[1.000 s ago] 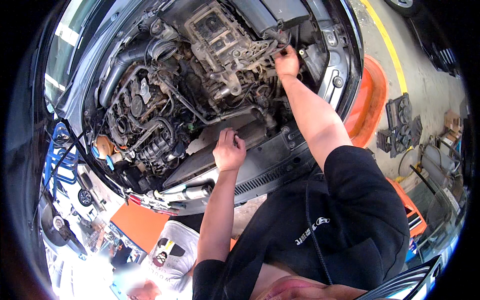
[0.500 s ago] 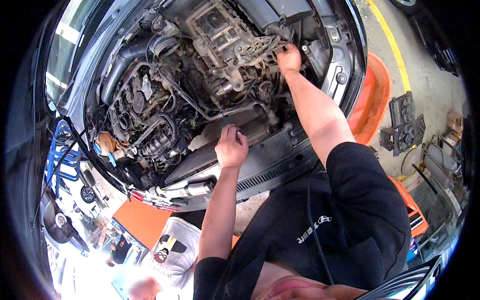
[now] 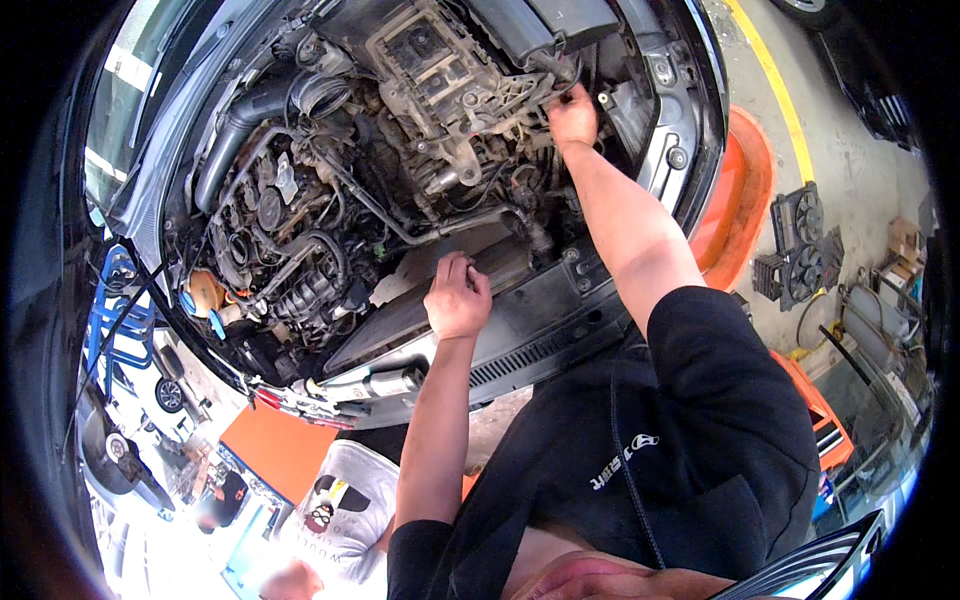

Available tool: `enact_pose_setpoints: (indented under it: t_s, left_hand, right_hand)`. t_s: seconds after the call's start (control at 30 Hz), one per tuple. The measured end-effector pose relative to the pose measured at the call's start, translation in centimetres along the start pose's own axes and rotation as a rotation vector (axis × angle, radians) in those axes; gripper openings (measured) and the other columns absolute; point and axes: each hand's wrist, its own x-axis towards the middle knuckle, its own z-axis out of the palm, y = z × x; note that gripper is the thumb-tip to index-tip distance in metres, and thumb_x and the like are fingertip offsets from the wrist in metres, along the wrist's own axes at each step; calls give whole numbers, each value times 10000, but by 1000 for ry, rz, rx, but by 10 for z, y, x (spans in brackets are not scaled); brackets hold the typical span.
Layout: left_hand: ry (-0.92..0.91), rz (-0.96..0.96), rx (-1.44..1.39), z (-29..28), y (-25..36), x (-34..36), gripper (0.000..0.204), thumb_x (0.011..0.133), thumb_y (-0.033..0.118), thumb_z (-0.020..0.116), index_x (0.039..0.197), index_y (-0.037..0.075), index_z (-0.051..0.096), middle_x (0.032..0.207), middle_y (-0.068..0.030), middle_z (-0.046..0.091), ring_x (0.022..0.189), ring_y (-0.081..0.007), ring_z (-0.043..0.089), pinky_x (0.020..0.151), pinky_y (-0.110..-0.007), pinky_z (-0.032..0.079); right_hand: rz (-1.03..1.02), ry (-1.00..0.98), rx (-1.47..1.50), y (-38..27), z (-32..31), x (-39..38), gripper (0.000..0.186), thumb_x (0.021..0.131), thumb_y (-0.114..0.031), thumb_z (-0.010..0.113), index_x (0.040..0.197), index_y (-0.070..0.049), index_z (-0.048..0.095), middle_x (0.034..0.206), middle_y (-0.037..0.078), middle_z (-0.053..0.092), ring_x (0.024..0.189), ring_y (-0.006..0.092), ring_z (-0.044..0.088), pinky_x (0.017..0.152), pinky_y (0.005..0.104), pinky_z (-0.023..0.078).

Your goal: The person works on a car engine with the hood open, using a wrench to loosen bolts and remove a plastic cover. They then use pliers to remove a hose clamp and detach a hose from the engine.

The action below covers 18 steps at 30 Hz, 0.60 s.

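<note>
In the open engine bay, my right hand (image 3: 573, 117) reaches to the far right. Its fingers are closed around something beside the end of a metal bracket (image 3: 500, 105), near a dark cable or hose; the fingertips and what they grip are hidden. My left hand (image 3: 457, 297) hovers or rests over the dark panel (image 3: 510, 315) at the front of the bay. The fingers of that hand curl downward and the palm is out of sight, so I cannot tell what is in it. Between the hands runs a bent metal pipe (image 3: 435, 236).
A dirty battery tray (image 3: 428, 62) lies beyond the hands, with the engine (image 3: 280, 230) at left. Red-handled tools (image 3: 290, 403) lie along the front edge. On the floor at right are an orange bin (image 3: 740, 200) and radiator fans (image 3: 803, 245). Another person (image 3: 335, 510) is at lower left.
The view has shifted slightly. Both hands keep nearly the same places in the engine bay; the right fingers have moved a little at the bracket's end.
</note>
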Motion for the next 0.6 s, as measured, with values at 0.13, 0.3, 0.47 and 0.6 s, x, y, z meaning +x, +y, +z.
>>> enact_pose_setpoints:
  t_s: [0.13, 0.3, 0.47, 0.6]
  left_hand:
    - [-8, 4, 8, 2, -4, 0, 137, 875, 135, 628, 990, 78, 673, 1152, -93, 694, 935, -331, 712, 759, -439, 603]
    - [19, 20, 2, 4, -7, -2, 142, 897, 142, 609, 1002, 74, 677, 1181, -93, 692, 943, -343, 702, 763, -446, 591]
    - [-24, 2, 9, 0, -2, 1, 139, 893, 144, 612, 997, 79, 677, 1173, -97, 693, 948, -347, 702, 765, -451, 591]
    - [23, 28, 9, 2, -6, -2, 132, 865, 149, 629, 962, 67, 667, 1149, -100, 694, 927, -329, 716, 745, -436, 610]
  right_hand:
    - [-77, 12, 10, 12, 4, 1, 282, 866, -145, 629, 1121, -125, 749, 1162, 173, 706, 1064, 395, 668, 909, 461, 532]
    - [15, -36, -69, 2, 3, 0, 274, 873, -133, 615, 1114, -118, 746, 1163, 175, 706, 1071, 407, 662, 910, 466, 535]
    - [-55, 0, -109, -3, -2, 1, 262, 872, -145, 660, 1118, -110, 743, 1171, 182, 697, 1081, 405, 660, 912, 472, 535]
    - [166, -96, -388, -47, -16, -14, 324, 882, -139, 671, 1195, -60, 702, 1231, 193, 654, 1140, 395, 646, 959, 462, 533]
